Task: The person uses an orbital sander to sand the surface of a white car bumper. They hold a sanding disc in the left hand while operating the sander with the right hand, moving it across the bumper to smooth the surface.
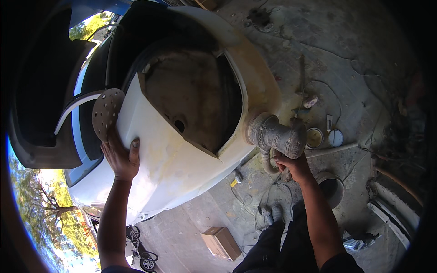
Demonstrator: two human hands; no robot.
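My right hand [295,166] is wrapped round the handle of a dusty grey power sander [275,135]. The sander is on its side, its round pad against the rounded edge of a white car body [168,166] beside a large opening [191,91]. A bent hose [266,163] hangs from the tool near my fingers. On the left, my left hand [120,157] rests on the white panel with its thumb stretched out. A round brown sanding disc [108,113] with several holes is at its fingers, which it partly hides; they appear to hold it.
A dark raised panel [45,113] stands at far left. On the concrete floor lie a cardboard box [221,243], a can with yellowish contents [314,137], a round lid [335,138], a wide cylinder [331,189] and loose cables. A bicycle [140,255] is at lower left.
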